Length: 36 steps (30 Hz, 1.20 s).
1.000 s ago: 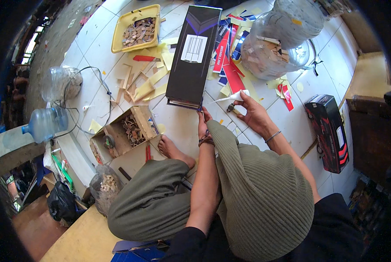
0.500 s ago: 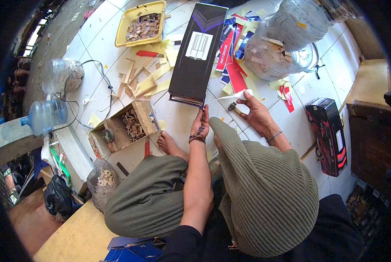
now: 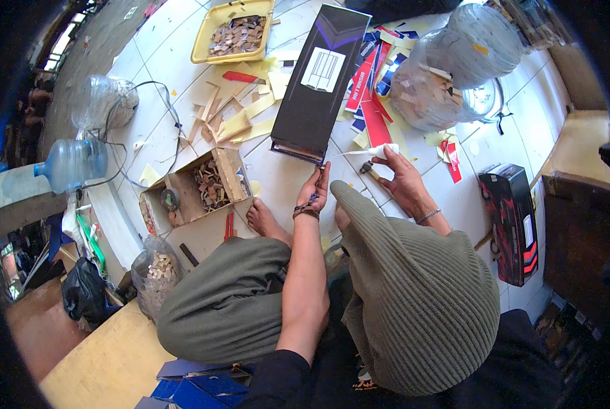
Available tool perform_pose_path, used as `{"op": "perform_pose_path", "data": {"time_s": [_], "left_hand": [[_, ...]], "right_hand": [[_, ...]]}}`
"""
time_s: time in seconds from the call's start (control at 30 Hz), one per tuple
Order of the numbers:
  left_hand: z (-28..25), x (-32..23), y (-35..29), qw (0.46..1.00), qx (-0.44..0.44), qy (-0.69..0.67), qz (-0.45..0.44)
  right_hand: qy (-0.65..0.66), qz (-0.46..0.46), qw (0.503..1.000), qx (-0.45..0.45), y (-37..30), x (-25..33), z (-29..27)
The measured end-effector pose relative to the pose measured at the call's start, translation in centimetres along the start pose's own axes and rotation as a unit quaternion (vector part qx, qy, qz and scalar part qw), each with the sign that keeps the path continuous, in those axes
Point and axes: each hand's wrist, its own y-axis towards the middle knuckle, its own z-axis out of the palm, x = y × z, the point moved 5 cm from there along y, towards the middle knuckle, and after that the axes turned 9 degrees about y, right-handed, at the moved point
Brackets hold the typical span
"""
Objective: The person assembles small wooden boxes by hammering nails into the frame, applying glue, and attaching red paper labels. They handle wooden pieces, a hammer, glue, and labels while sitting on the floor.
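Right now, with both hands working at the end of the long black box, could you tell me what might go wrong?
The right hand holds a white glue bottle tipped toward the black box; glue could drip on the floor tiles or the left hand at the box's corner. The bare foot lies close to the open cardboard box of small wooden pieces and could knock it.

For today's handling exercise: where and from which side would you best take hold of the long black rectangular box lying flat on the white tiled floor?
Grip the long black rectangular box across its narrow width near the end by the left hand, coming from above. It lies flat, its long sides are parallel, and that end is probably the easiest to reach.
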Motion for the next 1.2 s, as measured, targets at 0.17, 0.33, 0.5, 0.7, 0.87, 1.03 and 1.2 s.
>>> {"op": "perform_pose_path", "data": {"time_s": [0.17,0.33,0.5,0.7,0.87,1.03,1.2], "left_hand": [[0.8,0.1,-0.7,1.000,0.005,-0.025,-0.002],[1.4,0.3,-1.2,1.000,0.001,-0.022,0.022],[1.4,0.3,-1.4,0.999,0.003,-0.040,0.015],[0.9,0.3,-1.4,1.000,-0.021,-0.002,-0.019],[0.9,-0.2,-1.7,0.987,-0.026,0.145,0.070],[0.8,-0.6,-2.0,0.963,-0.014,0.244,0.110],[0.5,-1.0,-1.6,0.957,0.004,0.274,0.098]], "right_hand": [[0.004,-0.002,1.000,-0.001,-0.2,0.0,0.1],[0.005,-0.002,1.000,0.009,-0.1,-0.1,-0.1],[-0.004,0.004,1.000,0.012,0.2,-0.3,-0.5],[-0.067,-0.060,0.996,-0.005,0.2,0.1,-0.4],[-0.248,-0.242,0.938,-0.004,-0.2,0.8,0.5],[-0.399,-0.339,0.851,-0.039,0.2,0.7,2.2],[-0.413,-0.353,0.839,-0.032,0.5,0.6,3.5]]}}
